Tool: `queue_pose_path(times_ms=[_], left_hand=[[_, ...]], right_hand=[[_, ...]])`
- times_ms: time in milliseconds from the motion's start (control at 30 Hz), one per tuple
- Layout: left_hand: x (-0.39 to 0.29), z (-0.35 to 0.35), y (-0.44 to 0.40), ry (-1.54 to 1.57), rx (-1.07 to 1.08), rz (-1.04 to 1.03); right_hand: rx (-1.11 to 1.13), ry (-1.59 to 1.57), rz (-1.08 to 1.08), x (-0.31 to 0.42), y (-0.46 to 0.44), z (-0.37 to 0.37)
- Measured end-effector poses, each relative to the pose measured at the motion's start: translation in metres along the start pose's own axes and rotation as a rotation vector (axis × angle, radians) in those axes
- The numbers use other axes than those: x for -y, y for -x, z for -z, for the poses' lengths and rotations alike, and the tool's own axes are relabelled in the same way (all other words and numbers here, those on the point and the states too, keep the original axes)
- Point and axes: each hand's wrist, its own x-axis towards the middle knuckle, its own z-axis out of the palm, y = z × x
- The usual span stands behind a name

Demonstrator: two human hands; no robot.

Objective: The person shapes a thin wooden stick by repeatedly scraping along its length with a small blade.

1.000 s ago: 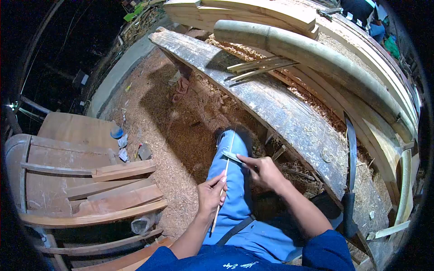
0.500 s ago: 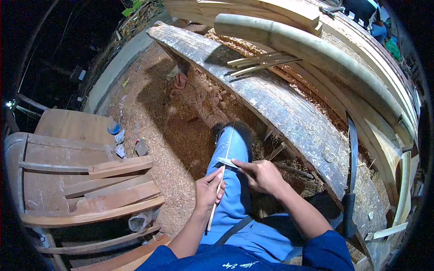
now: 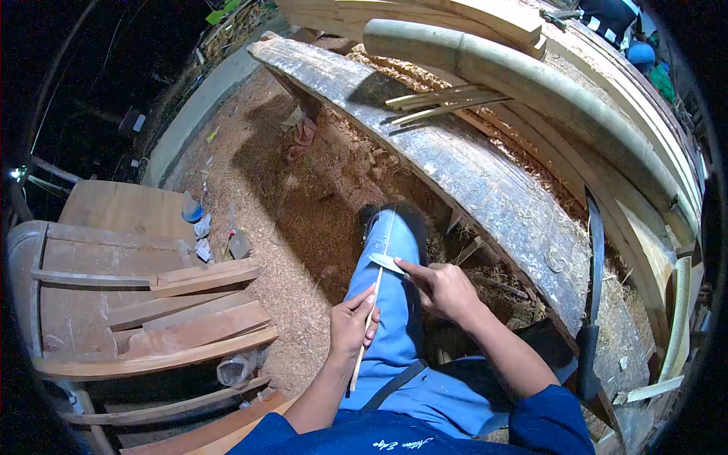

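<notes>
A thin bamboo strip (image 3: 369,334) lies lengthwise over my blue-trousered thigh (image 3: 390,318). My left hand (image 3: 353,324) pinches it near the middle, its lower end sticking out below the fist. Farther up the strip, a small knife blade (image 3: 387,262) rests across it. My right hand (image 3: 446,291) grips the knife, with the index finger pressed along the blade's back; the handle is hidden in the palm. Beyond the blade, the strip narrows to a pale, thin line toward the knee.
A worn plank bench (image 3: 485,174) runs diagonally, bearing several thin bamboo strips (image 3: 447,105) and a large machete (image 3: 594,273). A bamboo pole (image 3: 531,80) lies behind it. Cut wood pieces (image 3: 197,326) are stacked at left. Sawdust (image 3: 280,303) covers the ground. A person (image 3: 610,15) is partly visible at top right.
The knife blade and my right hand have moved slightly up and to the right along the strip. My left hand keeps hold at nearly the same spot.
</notes>
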Motion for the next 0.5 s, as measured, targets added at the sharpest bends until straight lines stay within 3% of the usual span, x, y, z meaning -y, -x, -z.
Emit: queue_pose_path(times_ms=[67,133,333,433,500], left_hand=[[0.001,0.0,0.003,-0.014,0.022,0.007],[0.002,0.002,0.012,-0.05,0.032,0.02],[0.007,0.014,0.031,-0.051,0.031,0.024],[0.01,0.023,0.046,-0.05,0.039,0.058],[0.013,0.033,0.051,-0.032,0.063,0.062]], right_hand=[[-0.047,-0.013,0.029,-0.014,-0.001,-0.003],[-0.036,-0.25,-0.064,-0.023,-0.004,-0.002],[0.027,-0.292,-0.206,-0.031,-0.011,-0.002],[-0.061,-0.497,-0.275,-0.038,-0.014,-0.007],[-0.001,-0.546,-0.464,-0.026,-0.019,0.006]])
